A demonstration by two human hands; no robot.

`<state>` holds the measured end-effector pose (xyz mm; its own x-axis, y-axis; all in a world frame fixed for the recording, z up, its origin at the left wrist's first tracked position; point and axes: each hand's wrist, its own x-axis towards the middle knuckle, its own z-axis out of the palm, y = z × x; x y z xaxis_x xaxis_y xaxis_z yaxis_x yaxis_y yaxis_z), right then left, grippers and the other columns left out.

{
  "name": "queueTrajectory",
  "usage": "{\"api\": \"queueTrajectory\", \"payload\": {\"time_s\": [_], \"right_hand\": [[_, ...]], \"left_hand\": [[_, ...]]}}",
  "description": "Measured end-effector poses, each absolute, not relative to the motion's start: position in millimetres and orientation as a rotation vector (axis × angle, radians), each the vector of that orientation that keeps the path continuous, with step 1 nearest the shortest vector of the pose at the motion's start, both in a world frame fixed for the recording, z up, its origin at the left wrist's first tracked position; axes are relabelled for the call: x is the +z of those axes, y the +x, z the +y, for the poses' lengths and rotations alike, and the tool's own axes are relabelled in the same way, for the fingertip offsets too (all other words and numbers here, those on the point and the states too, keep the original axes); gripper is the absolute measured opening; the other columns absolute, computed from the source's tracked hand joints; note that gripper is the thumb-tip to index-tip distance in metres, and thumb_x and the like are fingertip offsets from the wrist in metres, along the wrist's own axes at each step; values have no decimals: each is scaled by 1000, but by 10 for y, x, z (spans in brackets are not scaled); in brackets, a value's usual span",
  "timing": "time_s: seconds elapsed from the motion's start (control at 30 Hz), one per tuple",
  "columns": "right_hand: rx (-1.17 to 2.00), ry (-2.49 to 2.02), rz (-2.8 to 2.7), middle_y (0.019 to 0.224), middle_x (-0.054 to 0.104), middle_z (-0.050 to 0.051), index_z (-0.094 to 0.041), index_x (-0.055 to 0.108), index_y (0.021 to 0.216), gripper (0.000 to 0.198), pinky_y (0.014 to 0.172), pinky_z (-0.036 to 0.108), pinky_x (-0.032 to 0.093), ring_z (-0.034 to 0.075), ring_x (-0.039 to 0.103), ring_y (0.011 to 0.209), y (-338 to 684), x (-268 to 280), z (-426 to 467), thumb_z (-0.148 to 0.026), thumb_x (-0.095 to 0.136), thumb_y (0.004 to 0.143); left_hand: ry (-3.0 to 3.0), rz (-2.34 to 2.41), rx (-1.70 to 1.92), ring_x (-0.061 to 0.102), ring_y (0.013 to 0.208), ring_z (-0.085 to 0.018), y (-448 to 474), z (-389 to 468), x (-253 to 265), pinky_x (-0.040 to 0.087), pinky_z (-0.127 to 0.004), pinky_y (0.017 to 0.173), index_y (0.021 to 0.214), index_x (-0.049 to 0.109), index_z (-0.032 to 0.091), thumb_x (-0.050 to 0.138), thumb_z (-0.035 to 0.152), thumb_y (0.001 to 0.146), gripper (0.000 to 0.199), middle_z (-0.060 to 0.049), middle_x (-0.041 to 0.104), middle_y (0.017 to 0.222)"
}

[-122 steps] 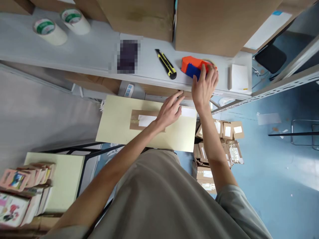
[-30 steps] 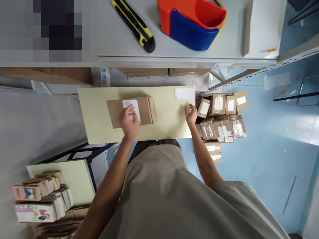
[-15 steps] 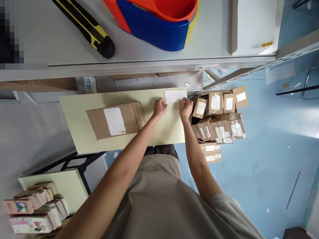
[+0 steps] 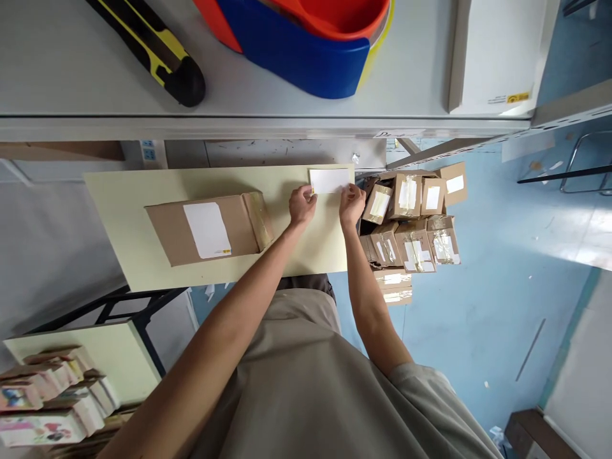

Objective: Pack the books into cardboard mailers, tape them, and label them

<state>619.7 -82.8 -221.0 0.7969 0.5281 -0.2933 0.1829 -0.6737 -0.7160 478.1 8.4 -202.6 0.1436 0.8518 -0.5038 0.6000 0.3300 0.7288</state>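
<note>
My left hand (image 4: 303, 204) pinches the near left corner of a white paper label (image 4: 329, 180), which has a small yellow mark at that corner. At the label's near right corner, my right hand (image 4: 352, 204) has its fingers closed on the edge. The label lies on or just above the far right part of a pale yellow tabletop (image 4: 291, 258); I cannot tell which. Left of my hands, a brown cardboard box (image 4: 167, 233) rests on the tabletop with a white label (image 4: 208, 229) on its upper face.
Above the table, a grey shelf (image 4: 421, 76) carries a yellow-black utility knife (image 4: 162, 57), a red and blue tape dispenser (image 4: 306, 54) and a stack of white labels (image 4: 497, 57). Several taped cardboard boxes (image 4: 406, 194) crowd the right side. Books (image 4: 57, 395) are piled on a lower table at left.
The camera view has shifted slightly, so the table, boxes and both hands appear further left. Both hands keep hold of the label in nearly the same pose.
</note>
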Motion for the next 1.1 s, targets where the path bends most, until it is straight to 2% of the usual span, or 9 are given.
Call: {"api": "queueTrajectory", "payload": {"time_s": [0.1,0.27,0.43,0.53,0.63,0.73,0.9,1.0,1.1], "right_hand": [[609,-2299,-496,125,73,17,-19,73,130,48,104,48,64,30,75,107,6212,-2149,-805,-58,48,118],[678,-2373,-481,115,79,15,-20,72,112,42,101,43,63,29,76,104,6241,-2034,-780,-56,53,118],[645,-2377,-538,120,78,17,-18,74,122,43,105,50,64,32,76,109,6280,-2017,-815,-52,48,119],[537,-2344,-727,145,70,20,-19,70,144,41,121,57,58,34,69,136,6261,-1996,-837,-41,49,117],[571,-2281,-1034,174,51,21,-23,58,166,55,135,64,44,37,45,167,6191,-1947,-834,-34,58,112],[600,-2263,-1183,184,40,20,-25,45,177,69,139,68,38,39,32,176,6140,-1907,-824,-36,62,111],[528,-2252,-1027,174,53,20,-25,49,173,59,137,67,43,37,46,167,6308,-1880,-882,-43,52,117],[494,-2196,-967,165,60,20,-24,55,166,53,135,68,45,37,53,161,6504,-1875,-943,-46,50,118],[484,-2187,-837,151,68,21,-20,61,157,52,130,64,51,36,64,149,6663,-1881,-989,-53,53,118]], "left_hand": [[1225,1582,332,80,94,-22,4812,127,-1982,65,-37,96,110,79,20,83,27,93,18,-8,85,108],[1080,1563,351,79,79,-19,4851,185,-1939,64,-32,78,101,79,18,89,36,92,22,-7,85,93],[1078,1547,377,79,78,-20,4852,180,-1880,64,-31,77,97,80,18,88,45,96,28,-8,84,91],[1198,1530,370,82,91,-23,4878,162,-1800,65,-32,87,97,81,20,84,43,99,23,-7,86,94],[1389,1480,372,82,104,-26,4959,108,-1653,64,-37,99,98,81,21,81,34,101,13,-9,86,106],[1607,1333,393,79,119,-29,5070,8,-1445,62,-41,109,104,81,21,78,31,103,10,-13,83,124],[1883,1025,383,66,147,-33,5181,-152,-1216,50,-47,132,126,80,22,69,45,112,29,-14,76,151],[1944,972,294,62,153,-33,5190,-153,-1313,44,-49,138,144,76,20,54,35,117,38,-16,74,157],[2004,929,184,54,162,-39,5206,-79,-1502,38,-56,141,163,65,14,60,24,108,56,-21,62,172]]}}
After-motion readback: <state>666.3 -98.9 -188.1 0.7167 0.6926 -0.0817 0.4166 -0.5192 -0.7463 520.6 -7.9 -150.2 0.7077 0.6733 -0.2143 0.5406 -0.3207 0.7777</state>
